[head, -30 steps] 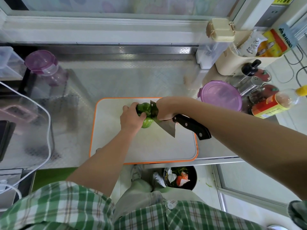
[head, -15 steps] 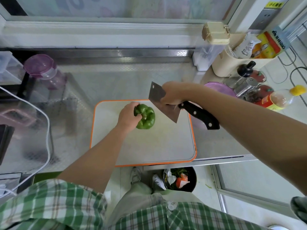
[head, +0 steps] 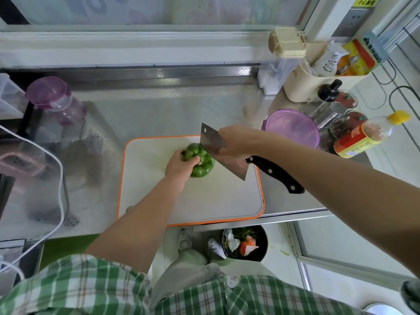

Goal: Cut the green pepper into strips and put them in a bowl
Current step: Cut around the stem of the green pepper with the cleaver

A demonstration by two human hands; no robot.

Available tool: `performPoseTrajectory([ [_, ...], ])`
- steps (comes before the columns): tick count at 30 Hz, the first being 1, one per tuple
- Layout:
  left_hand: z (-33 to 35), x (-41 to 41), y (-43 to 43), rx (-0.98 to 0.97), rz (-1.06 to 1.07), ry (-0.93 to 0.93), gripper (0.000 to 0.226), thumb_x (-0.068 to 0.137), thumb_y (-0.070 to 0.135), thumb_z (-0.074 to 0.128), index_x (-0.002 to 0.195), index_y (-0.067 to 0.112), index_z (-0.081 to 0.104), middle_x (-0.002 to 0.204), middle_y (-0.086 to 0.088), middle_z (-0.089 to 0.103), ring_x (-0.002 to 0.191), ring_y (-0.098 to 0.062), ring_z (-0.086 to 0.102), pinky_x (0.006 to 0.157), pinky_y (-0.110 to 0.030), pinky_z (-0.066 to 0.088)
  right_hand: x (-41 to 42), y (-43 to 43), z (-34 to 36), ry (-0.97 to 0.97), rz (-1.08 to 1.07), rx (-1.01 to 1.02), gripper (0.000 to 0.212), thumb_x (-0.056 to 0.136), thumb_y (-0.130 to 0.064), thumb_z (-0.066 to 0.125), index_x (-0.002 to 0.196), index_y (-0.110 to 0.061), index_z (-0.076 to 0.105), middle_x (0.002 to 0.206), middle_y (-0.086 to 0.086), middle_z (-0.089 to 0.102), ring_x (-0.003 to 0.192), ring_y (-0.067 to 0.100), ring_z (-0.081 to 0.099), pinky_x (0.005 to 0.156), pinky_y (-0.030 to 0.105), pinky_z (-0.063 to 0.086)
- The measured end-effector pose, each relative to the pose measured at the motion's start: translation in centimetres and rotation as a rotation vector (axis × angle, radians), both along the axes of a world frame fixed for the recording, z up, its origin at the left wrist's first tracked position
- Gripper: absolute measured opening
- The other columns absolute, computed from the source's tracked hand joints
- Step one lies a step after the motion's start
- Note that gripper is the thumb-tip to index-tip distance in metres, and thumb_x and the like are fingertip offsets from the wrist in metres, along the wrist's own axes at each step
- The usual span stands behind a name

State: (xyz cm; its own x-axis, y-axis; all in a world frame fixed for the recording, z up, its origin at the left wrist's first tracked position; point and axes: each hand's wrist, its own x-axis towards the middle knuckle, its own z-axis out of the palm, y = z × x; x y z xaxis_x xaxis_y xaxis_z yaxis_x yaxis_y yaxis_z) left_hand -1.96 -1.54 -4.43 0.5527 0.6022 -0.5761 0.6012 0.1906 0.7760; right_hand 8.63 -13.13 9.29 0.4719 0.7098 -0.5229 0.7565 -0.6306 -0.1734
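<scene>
Since half a second ago the cleaver point(head: 211, 142) has come down from its raised spot and closed in on the green pepper point(head: 203, 171). The pepper has been rolled so that its stem end now faces up. The left hand point(head: 178, 165) grips the pepper from its left side, fingers curled round it and one fingertip at the pale stem stub, holding it down on the cutting board point(head: 193, 201). The pepper is whole and sits nearer the board's far edge than its near one. The right hand point(head: 238, 142) is clamped on the cleaver high up, fingers wrapped over the back of the blade where it meets the handle. The black handle juts free toward the near right, past the board's right rim. The blade is tilted, its edge against or just beside the pepper's right shoulder; whether it has bitten in cannot be told. The two hands are close together, with the pepper between them.

The board, white with an orange rim, lies on the steel worktop point(head: 159, 114). Just right of it stands a tub with a purple lid point(head: 293, 130), and beyond that a bottle with a yellow cap point(head: 363, 137). A purple-lidded jar point(head: 50, 96) stands at the far left, and a white cable point(head: 61, 178) loops across the worktop's left part. On the floor below the worktop's near edge, a black bin point(head: 263, 246) holds scraps.
</scene>
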Motion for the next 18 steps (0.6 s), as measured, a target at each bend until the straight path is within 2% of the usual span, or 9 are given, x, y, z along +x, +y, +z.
performPoseTrajectory([
  [2, -0.3, 0.1, 0.2, 0.055, 0.000, 0.023, 0.049, 0.085, 0.029, 0.069, 0.130, 0.022, 0.052, 0.116, 0.002, 0.057, 0.112, -0.027, 0.057, 0.094, -0.044, 0.051, -0.4, -0.5, 0.0, -0.014, 0.037, -0.010, 0.038, 0.097, -0.038, 0.046, 0.108, -0.004, 0.059, 0.099, 0.010, 0.062, 0.089, 0.031, 0.058, 0.066, 0.028, 0.039],
  [4, -0.5, 0.3, 0.3, 0.083, 0.000, 0.027, 0.045, 0.084, 0.032, 0.068, 0.127, 0.026, 0.055, 0.110, 0.003, 0.057, 0.112, -0.027, 0.057, 0.094, -0.047, 0.051, -0.5, -0.7, -0.4, -0.037, 0.070, -0.016, 0.035, 0.097, -0.030, 0.045, 0.119, -0.006, 0.056, 0.110, 0.012, 0.063, 0.098, 0.032, 0.058, 0.072, 0.029, 0.041],
  [7, -0.2, 0.6, 0.5, 0.075, -0.002, 0.046, 0.040, 0.084, 0.033, 0.065, 0.123, 0.029, 0.059, 0.118, -0.002, 0.060, 0.111, -0.031, 0.057, 0.086, -0.048, 0.055, -0.7, -0.6, -1.4, -0.049, 0.105, 0.011, 0.042, 0.086, -0.026, 0.044, 0.126, -0.031, 0.057, 0.110, 0.003, 0.064, 0.095, 0.028, 0.061, 0.079, 0.034, 0.052],
  [8, -0.1, 0.6, 0.6, 0.041, 0.012, 0.048, 0.039, 0.083, 0.033, 0.065, 0.122, 0.031, 0.060, 0.122, -0.004, 0.058, 0.111, -0.031, 0.058, 0.080, -0.046, 0.058, -0.8, -0.6, -1.7, -0.061, 0.105, 0.016, 0.043, 0.084, -0.027, 0.044, 0.124, -0.031, 0.058, 0.107, 0.003, 0.065, 0.094, 0.028, 0.062, 0.079, 0.037, 0.054],
  [11, -0.1, 0.5, 0.7, -0.024, 0.032, 0.055, 0.039, 0.076, 0.034, 0.066, 0.115, 0.036, 0.061, 0.127, -0.009, 0.055, 0.110, -0.033, 0.058, 0.068, -0.048, 0.060, -1.2, -0.8, -1.9, -0.126, 0.097, 0.018, 0.023, 0.088, -0.018, 0.045, 0.107, -0.010, 0.055, 0.104, 0.011, 0.063, 0.093, 0.032, 0.060, 0.069, 0.033, 0.046],
  [13, -0.3, 0.6, 0.8, -0.038, 0.035, 0.053, 0.040, 0.080, 0.031, 0.066, 0.119, 0.033, 0.061, 0.129, -0.009, 0.054, 0.110, -0.034, 0.058, 0.065, -0.048, 0.060, -1.4, -0.9, -1.9, -0.160, 0.116, 0.031, 0.011, 0.089, -0.013, 0.046, 0.099, -0.011, 0.050, 0.104, 0.014, 0.061, 0.093, 0.033, 0.059, 0.066, 0.032, 0.040],
  [16, -0.5, 0.9, 1.0, -0.008, 0.008, 0.081, 0.048, 0.080, 0.031, 0.067, 0.127, 0.034, 0.058, 0.131, -0.009, 0.050, 0.115, -0.033, 0.055, 0.057, -0.039, 0.060, -1.5, -0.7, -2.3, -0.199, 0.127, 0.037, 0.004, 0.091, -0.015, 0.046, 0.095, -0.014, 0.046, 0.103, 0.012, 0.062, 0.081, 0.030, 0.055, 0.068, 0.033, 0.046],
  [18, -0.6, 1.1, 1.0, 0.024, -0.010, 0.100, 0.052, 0.079, 0.033, 0.067, 0.130, 0.035, 0.056, 0.131, -0.008, 0.048, 0.118, -0.032, 0.053, 0.056, -0.038, 0.060, -1.6, -0.6, -2.5, -0.227, 0.128, 0.035, 0.006, 0.091, -0.014, 0.047, 0.096, -0.014, 0.046, 0.102, 0.010, 0.062, 0.079, 0.030, 0.053, 0.067, 0.034, 0.046],
])
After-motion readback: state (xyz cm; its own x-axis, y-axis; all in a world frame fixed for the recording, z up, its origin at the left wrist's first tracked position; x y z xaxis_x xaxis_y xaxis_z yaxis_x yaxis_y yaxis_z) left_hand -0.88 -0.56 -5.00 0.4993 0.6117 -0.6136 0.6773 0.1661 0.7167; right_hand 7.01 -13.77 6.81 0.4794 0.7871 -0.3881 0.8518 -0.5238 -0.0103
